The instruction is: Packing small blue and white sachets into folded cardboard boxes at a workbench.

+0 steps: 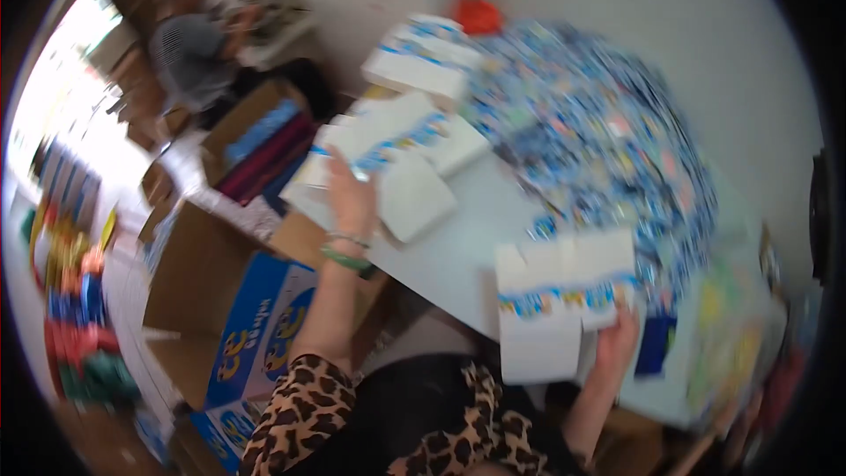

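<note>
Your leopard-print sleeves (304, 410) fill the six o'clock edge, closest to the lens, with both forearms rising from them. Your right hand (617, 339) sits at about four o'clock, fingers closed on the lower right corner of a flat white carton blank (560, 300) with a blue printed band; the blank stands upright at the near edge of the table (458, 247), touching your hand. Your left hand (351, 194), with green and thin bracelets (345, 251) at the wrist, reaches toward ten o'clock and rests on a loose stack of similar white carton blanks (397, 154) lying on the table; the picture is blurred, so you cannot tell whether those fingers are closed on one or just pressing flat.

At one o'clock from the stack, a broad heap of small blue and multicoloured packets (599, 141) spreads across the table, with another pile of white blanks (423, 62) just beyond it at twelve. An orange object (478, 13) lies behind that pile.

Below the table at eight o'clock stand open cardboard boxes (238, 300), one with blue print. Far off at eleven o'clock, another person (189, 44) in a grey top works at a separate surface.
</note>
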Available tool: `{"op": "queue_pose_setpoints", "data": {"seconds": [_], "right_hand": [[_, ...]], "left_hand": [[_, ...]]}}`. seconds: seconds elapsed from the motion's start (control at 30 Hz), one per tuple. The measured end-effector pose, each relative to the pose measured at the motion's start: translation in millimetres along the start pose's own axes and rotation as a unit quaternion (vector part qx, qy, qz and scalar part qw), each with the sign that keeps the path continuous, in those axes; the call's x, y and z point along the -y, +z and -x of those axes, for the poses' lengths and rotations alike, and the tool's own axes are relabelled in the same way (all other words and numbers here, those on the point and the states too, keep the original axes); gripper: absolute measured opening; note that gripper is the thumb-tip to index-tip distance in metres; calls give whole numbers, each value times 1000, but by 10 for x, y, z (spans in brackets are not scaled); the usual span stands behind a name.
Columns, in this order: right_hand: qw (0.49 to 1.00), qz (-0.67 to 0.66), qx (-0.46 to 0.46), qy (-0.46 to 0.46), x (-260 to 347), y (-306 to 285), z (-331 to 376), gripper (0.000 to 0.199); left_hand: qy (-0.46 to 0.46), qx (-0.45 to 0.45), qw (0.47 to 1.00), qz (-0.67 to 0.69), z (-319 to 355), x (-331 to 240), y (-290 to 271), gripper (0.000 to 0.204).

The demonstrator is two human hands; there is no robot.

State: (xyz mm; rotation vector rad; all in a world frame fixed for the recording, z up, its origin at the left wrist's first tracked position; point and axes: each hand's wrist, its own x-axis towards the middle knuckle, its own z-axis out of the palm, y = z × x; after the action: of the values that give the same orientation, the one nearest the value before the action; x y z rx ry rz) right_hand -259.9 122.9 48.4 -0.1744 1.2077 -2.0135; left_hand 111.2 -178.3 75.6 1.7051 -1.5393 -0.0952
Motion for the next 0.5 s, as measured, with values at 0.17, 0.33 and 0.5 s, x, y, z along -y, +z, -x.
{"op": "queue_pose_setpoints", "data": {"seconds": [0.17,0.33,0.5], "right_hand": [[992,63,-4,-106,167,651,144,32],[749,401,229,-475,-5,1315,631,20],[526,557,367,-527,-250,1855,872,27]], "left_hand": [[71,279,942,172,606,-566,-499,55],[-132,527,497,676,1322,-1399,-875,62],[-305,400,577,643,1127,-1057,-662,44]]}}
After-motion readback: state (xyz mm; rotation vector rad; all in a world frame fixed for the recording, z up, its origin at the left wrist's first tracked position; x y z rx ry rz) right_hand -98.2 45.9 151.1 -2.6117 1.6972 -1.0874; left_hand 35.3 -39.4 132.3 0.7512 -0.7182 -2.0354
